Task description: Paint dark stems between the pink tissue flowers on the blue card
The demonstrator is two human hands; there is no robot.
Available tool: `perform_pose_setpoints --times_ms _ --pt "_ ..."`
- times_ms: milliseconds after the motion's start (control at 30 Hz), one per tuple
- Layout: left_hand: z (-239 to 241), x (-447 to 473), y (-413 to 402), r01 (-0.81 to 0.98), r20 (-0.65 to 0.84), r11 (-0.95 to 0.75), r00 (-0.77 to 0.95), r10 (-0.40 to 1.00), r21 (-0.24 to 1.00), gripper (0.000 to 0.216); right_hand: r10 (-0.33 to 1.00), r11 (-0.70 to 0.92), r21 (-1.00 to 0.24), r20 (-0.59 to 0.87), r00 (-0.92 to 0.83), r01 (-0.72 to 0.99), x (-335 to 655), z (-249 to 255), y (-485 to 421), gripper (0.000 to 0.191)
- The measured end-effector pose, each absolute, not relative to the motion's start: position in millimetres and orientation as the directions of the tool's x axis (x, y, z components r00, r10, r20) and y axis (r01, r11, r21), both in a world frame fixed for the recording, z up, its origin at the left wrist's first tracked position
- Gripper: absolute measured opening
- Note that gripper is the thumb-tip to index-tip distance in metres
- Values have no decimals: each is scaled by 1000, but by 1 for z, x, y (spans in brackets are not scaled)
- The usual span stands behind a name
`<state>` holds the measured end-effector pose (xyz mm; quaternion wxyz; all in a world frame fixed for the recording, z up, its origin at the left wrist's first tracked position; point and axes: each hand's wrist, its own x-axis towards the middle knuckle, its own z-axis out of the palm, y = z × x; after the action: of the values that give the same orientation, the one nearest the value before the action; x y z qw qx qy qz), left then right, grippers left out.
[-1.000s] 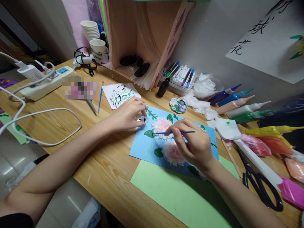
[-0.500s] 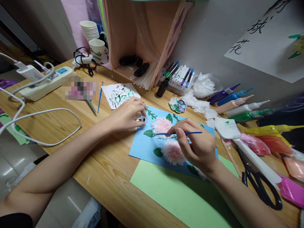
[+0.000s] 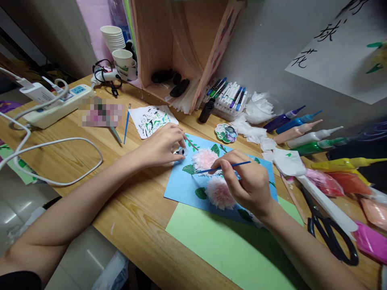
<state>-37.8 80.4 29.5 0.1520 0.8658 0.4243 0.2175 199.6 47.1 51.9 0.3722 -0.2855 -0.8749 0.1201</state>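
Observation:
In my right hand (image 3: 249,183) is a thin blue paintbrush (image 3: 242,164), pinched between thumb and fingers. Its tip is by a green leaf (image 3: 189,169) painted on a blue sheet (image 3: 178,189). Thumb and fingers of my left hand (image 3: 163,145) close around a small whitish cap-like piece with a dark centre (image 3: 183,152), at the sheet's left edge. Two fluffy pink paper flowers, an upper one (image 3: 204,159) and a lower one (image 3: 220,194), stand out from the sheet among green leaves. My right hand covers part of the sheet.
A green sheet (image 3: 208,241) lies under the blue one. Black-handled scissors (image 3: 332,235) and several paint bottles (image 3: 299,131) are at right. Behind stand a dark bottle (image 3: 207,111) and a flower-shaped palette (image 3: 225,133). A white cable (image 3: 60,141) loops at left.
The brush has tilted, its back end rising and shifting left, and its tip has moved slightly down and left at the leaf. My left hand has stayed put.

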Motion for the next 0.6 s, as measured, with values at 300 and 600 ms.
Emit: perform_pose_setpoints --times_ms 300,600 --pt "30 -38 80 677 230 -579 539 810 454 18 600 800 -399 573 -559 449 200 52 49 21" --pt "33 -38 80 686 217 -569 534 817 454 18 623 780 -415 579 -526 467 205 62 51 23"
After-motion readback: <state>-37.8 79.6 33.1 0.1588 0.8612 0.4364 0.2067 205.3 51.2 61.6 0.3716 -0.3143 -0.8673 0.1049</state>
